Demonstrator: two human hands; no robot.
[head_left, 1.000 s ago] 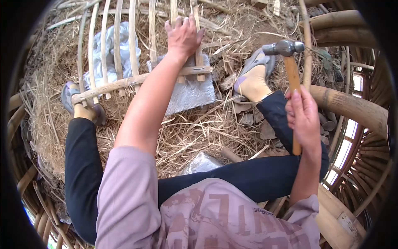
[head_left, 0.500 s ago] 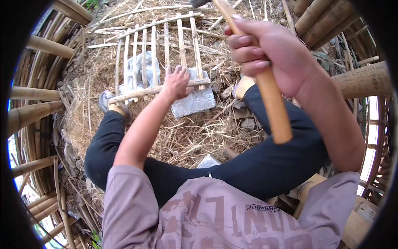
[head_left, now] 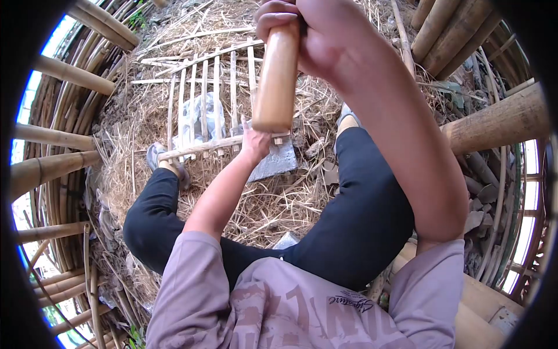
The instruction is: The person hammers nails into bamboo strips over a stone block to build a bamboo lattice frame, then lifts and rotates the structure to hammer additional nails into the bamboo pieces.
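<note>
High in front of me, my right hand (head_left: 311,32) is wrapped round the wooden handle of a hammer (head_left: 275,81). The hammer's head is beyond the top of the view. My left hand (head_left: 256,143) grips the near rail of a bamboo frame (head_left: 200,147), close to its right end. One of its fingers points forward along a slat; the others are partly hidden behind the hammer handle. Several thin upright slats cross the frame between its near and far rails. Under its right end lies a flat grey block (head_left: 278,165).
A crumpled clear plastic bag (head_left: 200,116) lies beneath the slats. Dry straw (head_left: 232,200) covers the ground between my legs. Thick bamboo poles stick in from the left (head_left: 55,164) and right (head_left: 494,119). My left shoe (head_left: 156,156) is beside the rail's left end.
My right hand has moved up and to the left with the hammer, whose handle now covers part of my left hand. The left hand stays at the rail.
</note>
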